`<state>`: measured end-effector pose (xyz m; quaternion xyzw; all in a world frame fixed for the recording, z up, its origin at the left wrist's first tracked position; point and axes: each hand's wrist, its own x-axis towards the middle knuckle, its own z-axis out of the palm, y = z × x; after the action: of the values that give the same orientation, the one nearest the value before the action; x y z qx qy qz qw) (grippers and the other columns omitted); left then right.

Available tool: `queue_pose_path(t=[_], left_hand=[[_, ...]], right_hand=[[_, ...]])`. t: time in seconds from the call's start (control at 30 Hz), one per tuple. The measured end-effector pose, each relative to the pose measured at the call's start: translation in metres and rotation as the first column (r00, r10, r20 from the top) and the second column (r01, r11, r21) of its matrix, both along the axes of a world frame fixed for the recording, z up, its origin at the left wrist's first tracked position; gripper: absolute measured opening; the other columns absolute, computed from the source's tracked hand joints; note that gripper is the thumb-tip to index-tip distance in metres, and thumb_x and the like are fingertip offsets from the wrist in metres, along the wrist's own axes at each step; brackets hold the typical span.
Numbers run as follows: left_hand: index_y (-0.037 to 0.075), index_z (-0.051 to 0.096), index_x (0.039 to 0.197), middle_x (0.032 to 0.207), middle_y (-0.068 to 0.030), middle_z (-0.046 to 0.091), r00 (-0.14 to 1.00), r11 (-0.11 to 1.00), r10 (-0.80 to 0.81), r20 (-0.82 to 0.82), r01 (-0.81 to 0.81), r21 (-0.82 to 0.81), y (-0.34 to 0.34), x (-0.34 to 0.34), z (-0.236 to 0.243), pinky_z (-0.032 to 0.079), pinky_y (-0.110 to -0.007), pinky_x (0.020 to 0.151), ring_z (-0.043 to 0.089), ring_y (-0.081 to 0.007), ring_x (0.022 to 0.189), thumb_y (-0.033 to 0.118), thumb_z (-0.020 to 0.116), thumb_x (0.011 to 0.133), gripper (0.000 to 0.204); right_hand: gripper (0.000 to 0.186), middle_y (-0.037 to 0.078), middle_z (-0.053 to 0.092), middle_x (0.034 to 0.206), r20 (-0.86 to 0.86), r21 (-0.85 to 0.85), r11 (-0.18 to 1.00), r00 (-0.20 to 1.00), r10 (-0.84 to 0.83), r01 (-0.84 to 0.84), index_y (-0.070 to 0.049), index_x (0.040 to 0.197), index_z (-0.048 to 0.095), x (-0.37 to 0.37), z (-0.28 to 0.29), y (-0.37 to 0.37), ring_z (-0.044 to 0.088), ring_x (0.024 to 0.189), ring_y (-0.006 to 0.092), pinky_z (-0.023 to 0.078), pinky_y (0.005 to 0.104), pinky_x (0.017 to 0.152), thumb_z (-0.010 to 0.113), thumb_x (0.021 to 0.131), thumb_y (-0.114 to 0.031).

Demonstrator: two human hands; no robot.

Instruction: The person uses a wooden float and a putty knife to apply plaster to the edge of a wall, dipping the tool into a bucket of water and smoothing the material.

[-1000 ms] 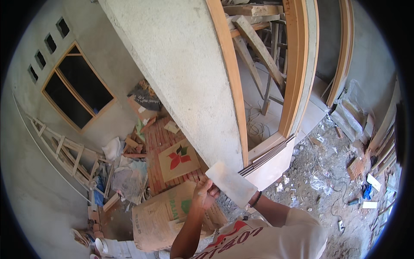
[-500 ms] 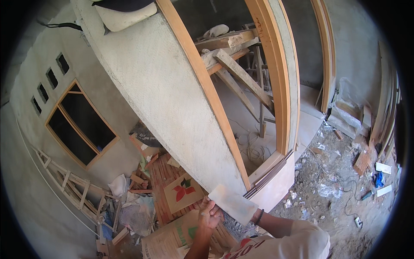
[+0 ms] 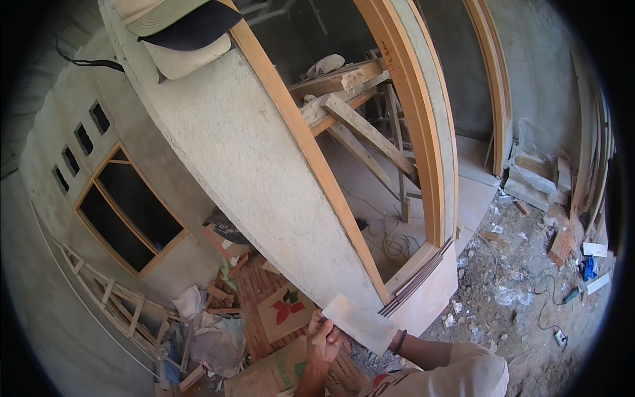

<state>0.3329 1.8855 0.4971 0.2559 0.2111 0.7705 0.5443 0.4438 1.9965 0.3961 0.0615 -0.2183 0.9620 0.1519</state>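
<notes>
My left hand (image 3: 324, 339) is closed at the left end of a pale, thin rectangular slab (image 3: 360, 324), which looks like a tile. The slab lies tilted in front of me, close to the foot of a grey rendered wall pillar (image 3: 264, 185). My right forearm (image 3: 426, 351), with a dark bracelet at the wrist, reaches behind the slab's right end. The slab hides the fingers of that hand. Just beyond it, several thin brown-edged sheets or tiles (image 3: 418, 281) run along the base of the wooden frame (image 3: 311, 159).
Below left lie a box panel with a red flower print (image 3: 286, 312) and a paper sack (image 3: 268, 370). A wooden ladder (image 3: 106, 291) leans by the left wall. Timber trestles (image 3: 374, 135) stand inside the opening. Rubble, cables and a power socket (image 3: 561, 338) are on the right-hand ground.
The view has shifted slightly, so the surroundings sit lower and more cap-like brim shows at the top. My hands and the slab keep nearly the same hold.
</notes>
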Motion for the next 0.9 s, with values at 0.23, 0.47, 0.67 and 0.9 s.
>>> queue_pose_path(t=[0.23,0.47,0.67,0.9], left_hand=[[0.009,0.05,0.108,0.088,-0.0039,0.058,1.0,0.992,0.026,0.013,-0.024,-0.122,0.001,-0.003,-0.013,0.043,-0.022,0.047,0.049,-0.0067,0.057,0.005,0.057,0.09,0.019],[0.011,0.046,0.098,0.083,-0.0022,0.053,0.998,0.987,0.034,-0.05,-0.041,-0.153,-0.001,0.006,0.004,0.038,-0.021,0.043,0.041,-0.0059,0.051,0.005,0.059,0.089,0.016],[0.013,0.04,0.098,0.084,-0.0016,0.05,0.989,0.988,0.012,-0.15,-0.035,-0.149,-0.008,0.019,0.031,0.035,-0.022,0.043,0.036,-0.0061,0.051,0.009,0.063,0.087,0.025],[0.013,0.039,0.102,0.085,-0.0023,0.049,0.986,0.99,-0.07,-0.151,0.049,-0.136,-0.003,0.027,0.039,0.036,-0.024,0.044,0.036,-0.0071,0.051,0.008,0.061,0.088,0.027]], right_hand=[[0.047,0.017,0.06,0.111,-0.124,-0.017,0.998,0.991,0.053,-0.056,-0.005,0.135,0.039,0.006,0.014,0.001,0.065,0.075,0.031,0.054,0.0395,0.055,0.044,0.096,-0.03],[0.04,0.013,0.059,0.115,-0.111,-0.089,0.993,0.991,0.07,-0.08,-0.001,0.134,0.04,0.002,-0.009,0.004,0.063,0.09,0.0207,0.053,0.0315,0.069,0.041,0.099,-0.021],[0.041,0.015,0.06,0.112,0.0,-0.189,0.979,0.997,0.075,-0.074,-0.001,0.134,0.039,0.011,0.012,-0.004,0.063,0.091,0.0227,0.052,0.0316,0.069,0.04,0.098,-0.021],[0.038,0.009,0.056,0.123,-0.015,-0.073,0.994,0.996,0.084,-0.085,-0.003,0.134,0.042,0.004,-0.02,0.004,0.059,0.103,0.0188,0.05,0.031,0.086,0.043,0.098,-0.018]])
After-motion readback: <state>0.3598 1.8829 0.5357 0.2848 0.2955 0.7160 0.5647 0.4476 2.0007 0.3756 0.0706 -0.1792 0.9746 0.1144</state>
